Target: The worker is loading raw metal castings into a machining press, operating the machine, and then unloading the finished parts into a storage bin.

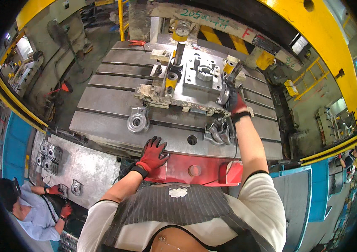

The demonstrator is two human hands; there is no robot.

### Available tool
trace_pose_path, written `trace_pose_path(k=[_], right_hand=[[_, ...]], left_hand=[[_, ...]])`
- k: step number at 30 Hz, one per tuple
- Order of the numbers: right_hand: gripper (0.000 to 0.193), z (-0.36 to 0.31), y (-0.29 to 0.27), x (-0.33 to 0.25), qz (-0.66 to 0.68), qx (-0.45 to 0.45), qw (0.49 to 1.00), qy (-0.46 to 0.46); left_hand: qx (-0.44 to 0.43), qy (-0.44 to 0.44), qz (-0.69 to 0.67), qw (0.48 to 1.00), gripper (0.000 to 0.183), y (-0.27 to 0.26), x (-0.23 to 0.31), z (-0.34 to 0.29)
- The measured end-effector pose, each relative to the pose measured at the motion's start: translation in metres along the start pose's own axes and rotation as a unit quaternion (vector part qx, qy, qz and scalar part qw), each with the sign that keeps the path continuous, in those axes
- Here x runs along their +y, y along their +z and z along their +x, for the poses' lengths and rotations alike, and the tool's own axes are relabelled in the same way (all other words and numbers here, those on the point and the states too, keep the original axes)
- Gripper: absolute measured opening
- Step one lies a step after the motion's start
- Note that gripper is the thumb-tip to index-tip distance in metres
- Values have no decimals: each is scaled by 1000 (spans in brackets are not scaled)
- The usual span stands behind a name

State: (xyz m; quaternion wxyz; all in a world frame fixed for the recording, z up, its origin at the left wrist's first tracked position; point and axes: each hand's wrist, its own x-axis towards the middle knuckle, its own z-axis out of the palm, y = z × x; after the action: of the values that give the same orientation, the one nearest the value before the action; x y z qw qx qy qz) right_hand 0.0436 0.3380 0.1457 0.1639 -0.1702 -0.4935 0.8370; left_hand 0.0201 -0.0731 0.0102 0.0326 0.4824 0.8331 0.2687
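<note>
My left hand (153, 155), in a red and black glove, rests with fingers spread at the front edge of the slotted steel press bed (90, 119). Nothing is in it. A ring-shaped metal part (137, 121) lies on the bed just beyond it. My right hand (236, 104), gloved alike, reaches to the right side of the die (197, 93) and is closed on a grey metal part (223, 97); the fingers are partly hidden. On the die's raised block sits a round ring-shaped seat (205, 73). Several metal parts (219, 131) lie bunched below my right wrist.
An upright guide post (179, 52) and yellow-collared posts stand about the die, under the press ram (195, 14). Red pliers (137, 43) lie at the far left. At lower left, a co-worker (31, 210) handles parts at a metal table (88, 161). A red panel (193, 161) fronts me.
</note>
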Motion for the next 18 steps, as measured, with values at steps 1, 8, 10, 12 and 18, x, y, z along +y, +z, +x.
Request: trace_pose_path(k=[1, 8, 10, 12, 18], right_hand=[[40, 24, -2, -8, -47, -22, 999, -8], [93, 185, -3, 4, -502, 271, 821, -10], [109, 197, 5, 14, -590, 267, 762, 6], [113, 193, 12, 19, -653, 223, 724, -27], [106, 163, 11, 9, -679, 142, 716, -85]], left_hand=[[-4, -11, 3, 1000, 60, 0, 2, 1], [-19, -28, -4, 999, 64, -4, 7, 6], [-2, -23, 5, 1000, 64, -5, 8, 7], [-19, -38, -10, 999, 64, -5, 8, 8], [-24, -40, 17, 999, 63, -3, 8, 11]])
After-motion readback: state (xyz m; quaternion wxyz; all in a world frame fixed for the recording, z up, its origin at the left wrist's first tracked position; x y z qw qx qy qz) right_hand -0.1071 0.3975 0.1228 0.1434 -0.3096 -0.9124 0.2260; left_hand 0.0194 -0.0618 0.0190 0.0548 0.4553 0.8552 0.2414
